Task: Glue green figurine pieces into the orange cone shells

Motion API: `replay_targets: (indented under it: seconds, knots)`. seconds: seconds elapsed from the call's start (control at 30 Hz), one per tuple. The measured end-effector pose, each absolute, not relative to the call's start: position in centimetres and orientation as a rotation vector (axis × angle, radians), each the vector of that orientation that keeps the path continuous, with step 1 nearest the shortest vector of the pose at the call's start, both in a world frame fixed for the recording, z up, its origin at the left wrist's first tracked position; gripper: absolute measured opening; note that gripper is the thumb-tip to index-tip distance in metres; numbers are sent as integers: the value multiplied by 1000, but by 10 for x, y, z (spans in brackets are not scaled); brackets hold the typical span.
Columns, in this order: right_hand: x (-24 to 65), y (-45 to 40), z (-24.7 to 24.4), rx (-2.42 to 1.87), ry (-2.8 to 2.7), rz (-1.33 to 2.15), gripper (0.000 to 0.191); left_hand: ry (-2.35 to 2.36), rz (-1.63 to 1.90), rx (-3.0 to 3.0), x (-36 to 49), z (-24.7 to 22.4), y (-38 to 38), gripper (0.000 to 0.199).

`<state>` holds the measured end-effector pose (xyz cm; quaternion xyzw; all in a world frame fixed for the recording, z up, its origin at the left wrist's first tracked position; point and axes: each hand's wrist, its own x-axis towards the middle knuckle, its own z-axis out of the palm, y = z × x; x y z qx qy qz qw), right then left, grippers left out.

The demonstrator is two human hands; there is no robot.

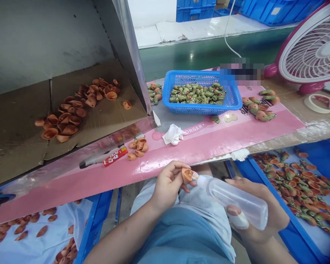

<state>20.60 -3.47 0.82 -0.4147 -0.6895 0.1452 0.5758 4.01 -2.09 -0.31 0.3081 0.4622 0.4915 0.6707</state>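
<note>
My left hand (pixel 166 185) pinches a small orange clay cup (pixel 187 176) at its fingertips, with the cup's hollow facing up. Wrapped round a translucent squeeze bottle (pixel 238 201), my right hand (pixel 260 205) holds it tilted, its white nozzle at the cup's rim. A white covering shows on one of the right fingers. On the pink surface (pixel 165 157) beyond my hands lie several similar orange cups (pixel 139 148), a red packet (pixel 115 157) and a crumpled white tissue (pixel 173 135).
A blue basket (pixel 202 109) holds green pieces. Orange cups (pixel 68 117) lie on cardboard inside a metal-edged booth at left. Blue trays of pieces flank my lap, left (pixel 95 223) and right (pixel 294 227). A pink fan (pixel 313 47) and tape roll (pixel 321 103) are at right.
</note>
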Motion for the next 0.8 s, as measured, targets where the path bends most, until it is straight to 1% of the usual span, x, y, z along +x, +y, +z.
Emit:
replay_targets:
  seconds: [0.43,0.8]
  knots:
    - [208,-33,12,-972,-1672,379,29,1071,1121,697,37,-8,-18,9]
    - [212,-35,8,-1016,-1692,353,35,1080,1136,693,33,-12,-17,10]
